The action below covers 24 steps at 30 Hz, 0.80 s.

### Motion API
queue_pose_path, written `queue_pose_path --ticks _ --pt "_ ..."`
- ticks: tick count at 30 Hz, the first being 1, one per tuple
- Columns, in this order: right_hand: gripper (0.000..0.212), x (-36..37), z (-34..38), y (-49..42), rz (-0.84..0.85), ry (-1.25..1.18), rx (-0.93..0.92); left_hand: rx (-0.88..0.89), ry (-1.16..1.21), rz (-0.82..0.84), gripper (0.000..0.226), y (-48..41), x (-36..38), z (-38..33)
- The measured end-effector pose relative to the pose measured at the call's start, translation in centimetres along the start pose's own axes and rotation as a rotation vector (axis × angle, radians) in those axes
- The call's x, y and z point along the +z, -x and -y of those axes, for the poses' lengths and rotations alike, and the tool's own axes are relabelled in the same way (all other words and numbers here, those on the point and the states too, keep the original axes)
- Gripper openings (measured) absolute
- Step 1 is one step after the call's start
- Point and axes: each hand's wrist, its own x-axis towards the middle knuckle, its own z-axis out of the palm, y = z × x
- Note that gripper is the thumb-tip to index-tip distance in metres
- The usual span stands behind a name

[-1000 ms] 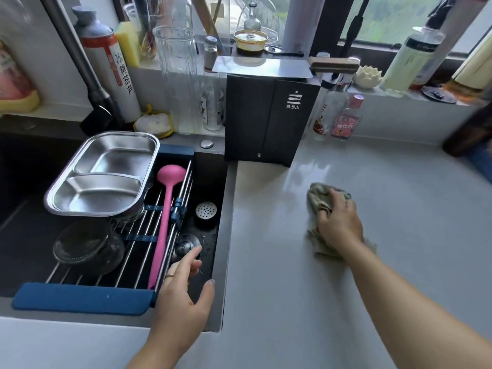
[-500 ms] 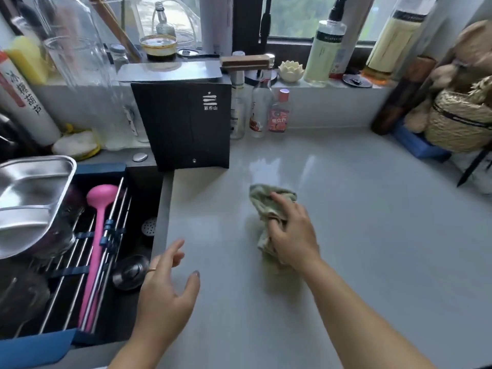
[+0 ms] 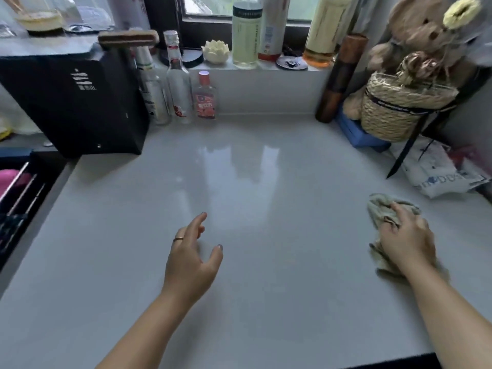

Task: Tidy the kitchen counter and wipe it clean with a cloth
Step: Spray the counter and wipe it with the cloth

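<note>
Much of the crumpled greenish cloth is hidden under the right hand; only its far end beyond the fingertips and a blurred fringe by the wrist show. The sink is cut off at the left edge, with a pink shape and some rack bars just visible, too partial to read. Labels on the three small bottles against the back wall are too blurred to make out, as is the print on the white bag at the far right.

The right hand's fingers are curled down and pressed onto the cloth, pinning it flat to the pale grey worktop. The left hand is over bare worktop well to the left of the cloth, its fingers loosely spread and holding nothing; whether they touch the surface cannot be told. Beyond the right fingers sits a woven basket with a plush bear behind it. Beyond the left fingers stands a black box.
</note>
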Motion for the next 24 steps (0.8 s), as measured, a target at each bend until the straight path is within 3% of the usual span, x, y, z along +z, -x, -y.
queue_pose_path --ticks 3,9,11,14,16,19,24 --pt "0.05 2.5 3.0 2.9 -0.028 0.014 -0.156 -0.036 -0.035 -0.029 0.059 1.3 1.3 -0.4" --pt "0.048 4.6 10.8 14.1 0.17 -0.088 -0.702 -0.096 -0.089 -0.115 0.057 2.8 1.0 0.0" --pt "0.052 4.4 11.6 15.4 0.283 -0.172 -0.789 -0.097 -0.092 -0.131 0.057 3.0 0.9 -0.2" --pt "0.058 3.4 9.9 13.2 0.383 -0.416 -0.629 -0.086 -0.082 -0.122 0.057 3.1 1.0 -0.4" --pt "0.06 1.6 7.3 9.6 0.231 -0.478 -0.496 -0.076 -0.065 -0.114 0.057 3.1 1.2 -0.6" --pt "0.061 -1.8 1.0 3.5 0.073 -0.304 -0.303 -0.056 -0.065 -0.092 0.057 3.5 1.2 -0.7" --pt "0.058 -4.5 -6.8 0.8 0.034 -0.021 -0.037 -0.066 -0.094 -0.067 0.058 4.8 0.4 -0.2"
